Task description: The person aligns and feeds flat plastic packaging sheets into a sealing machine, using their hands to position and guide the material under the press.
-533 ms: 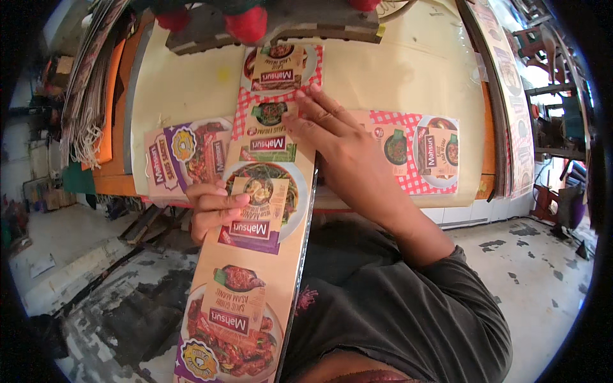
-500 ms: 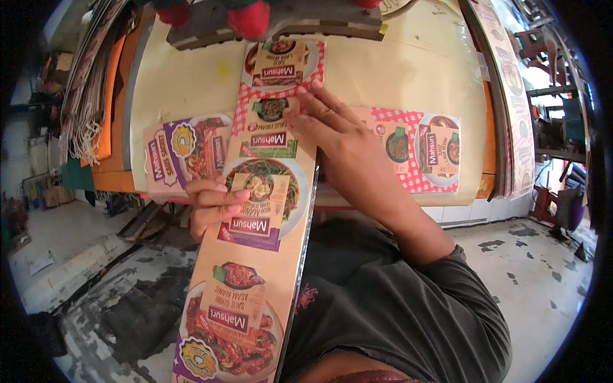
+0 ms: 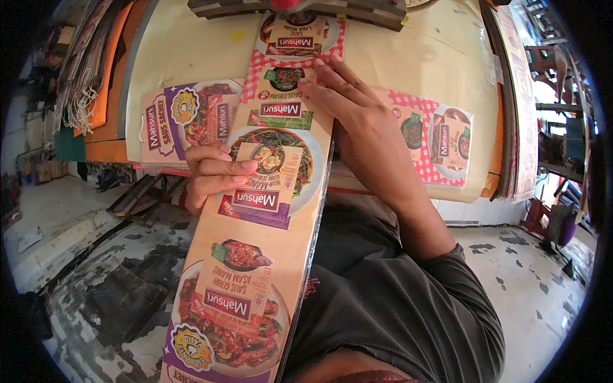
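A long glossy printed strip [image 3: 255, 217], pictured with dishes and sauce packets, slants from the table towards my lap, its print upside down to me. At its left edge my left hand [image 3: 217, 175] grips it, fingers on top and the thumb out of sight. My right hand [image 3: 370, 131] lies on its upper right part with fingers stretched out, pressing near the red checkered area. Similar printed card shows on both sides beneath it, a purple-edged part [image 3: 191, 121] at left and a red-checkered part [image 3: 434, 140] at right; whether they are one piece is hidden.
A dark, heavy bar [image 3: 364, 14] with a red piece [image 3: 284, 3] on it crosses the far side of the cream-covered table [image 3: 179, 45]. Stacked sheets with strings [image 3: 83, 70] hang at the left edge. Racks stand at the right [image 3: 562, 108].
The whole view has shifted, so the bar and table sit higher in the picture. Both hands keep their places on the strip.
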### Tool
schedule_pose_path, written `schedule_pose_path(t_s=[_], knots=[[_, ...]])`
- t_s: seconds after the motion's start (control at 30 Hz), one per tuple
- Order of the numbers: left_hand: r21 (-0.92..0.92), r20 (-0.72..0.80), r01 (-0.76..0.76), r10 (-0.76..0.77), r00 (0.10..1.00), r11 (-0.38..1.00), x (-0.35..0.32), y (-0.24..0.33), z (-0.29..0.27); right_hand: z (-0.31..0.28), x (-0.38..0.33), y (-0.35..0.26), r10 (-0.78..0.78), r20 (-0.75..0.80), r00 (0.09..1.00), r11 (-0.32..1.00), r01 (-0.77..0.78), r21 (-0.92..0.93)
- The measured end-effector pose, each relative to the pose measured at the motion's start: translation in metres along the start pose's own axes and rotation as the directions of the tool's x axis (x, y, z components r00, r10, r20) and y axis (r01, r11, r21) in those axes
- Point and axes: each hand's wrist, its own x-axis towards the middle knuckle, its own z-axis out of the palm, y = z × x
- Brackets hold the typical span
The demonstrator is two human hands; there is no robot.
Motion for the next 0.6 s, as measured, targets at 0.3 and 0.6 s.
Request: schedule_pose_path(t_s=[0.3,0.6], knots=[[0.031,0.07,-0.026,0.024,0.997,0.999,-0.007,-0.009,-0.013,0.001,0.001,-0.003,0.005,0.047,0.999,1.0,-0.006,0.022],[-0.027,0.14,-0.018,0.021,0.99,0.999,-0.004,-0.014,-0.019,-0.002,0.001,-0.004,0.022,0.065,0.998,1.0,-0.024,0.02]])
